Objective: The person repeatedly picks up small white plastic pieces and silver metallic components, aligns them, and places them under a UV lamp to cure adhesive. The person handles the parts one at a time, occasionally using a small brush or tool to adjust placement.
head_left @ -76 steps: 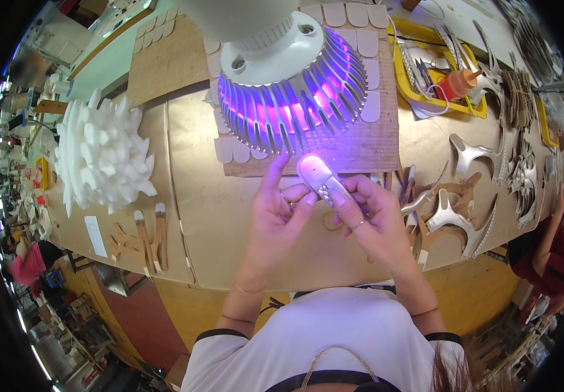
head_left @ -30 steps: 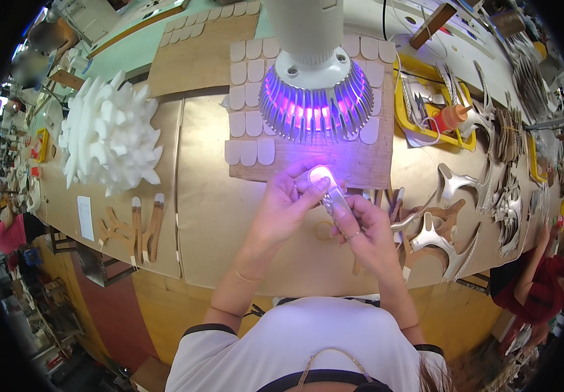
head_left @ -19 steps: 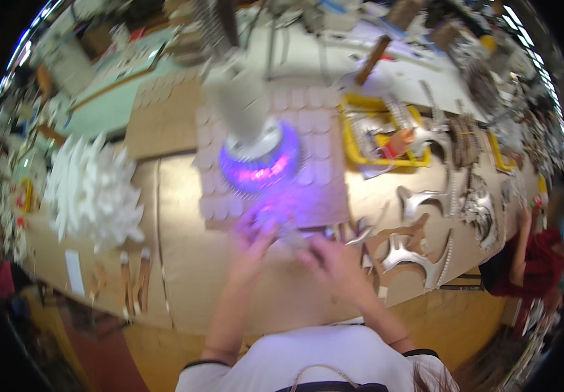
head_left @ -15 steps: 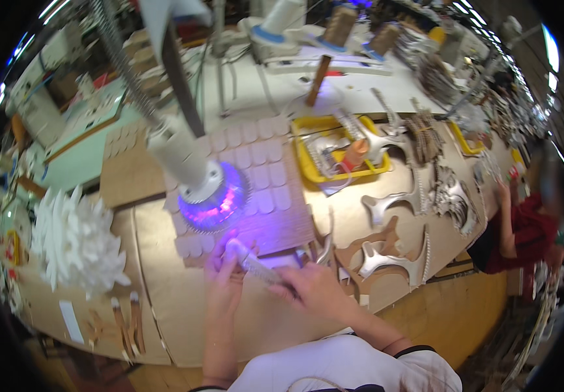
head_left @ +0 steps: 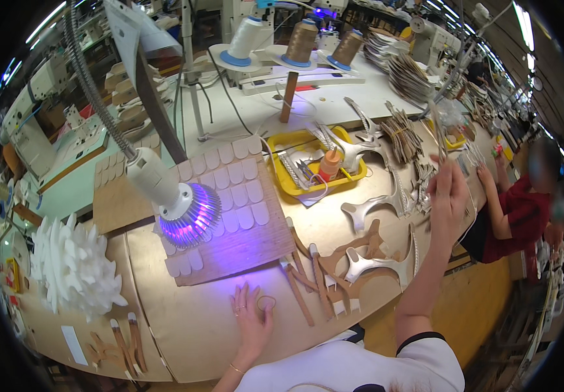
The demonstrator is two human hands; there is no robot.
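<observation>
My left hand (head_left: 252, 321) is low over the tan tabletop, fingers stretched and apart. A thin tan loop like a rubber band (head_left: 267, 302) shows at its thumb; whether it hangs there or lies on the table I cannot tell. Reaching out to the right, my right hand (head_left: 448, 196) is raised and closed on a long thin tan strip (head_left: 438, 127) that stands up from its fingers, partly blurred. Beyond my left hand lies a wooden board (head_left: 242, 255) with rows of pale rounded pieces, lit purple by a lamp (head_left: 192, 215). Brown straps with white tips (head_left: 319, 277) lie between my hands.
A yellow tray (head_left: 286, 183) holds an orange-capped bottle (head_left: 329, 164) and tools. Silvery Y-shaped pieces (head_left: 376, 212) lie to the right, and a white foam pile (head_left: 76, 268) sits left. Thread cones (head_left: 299, 42) stand at the back. A person in red (head_left: 523, 212) works at right.
My hands have parted from the white-tipped piece they both held. My right hand has swung up and right with a strip; my left has dropped toward me and spread its fingers.
</observation>
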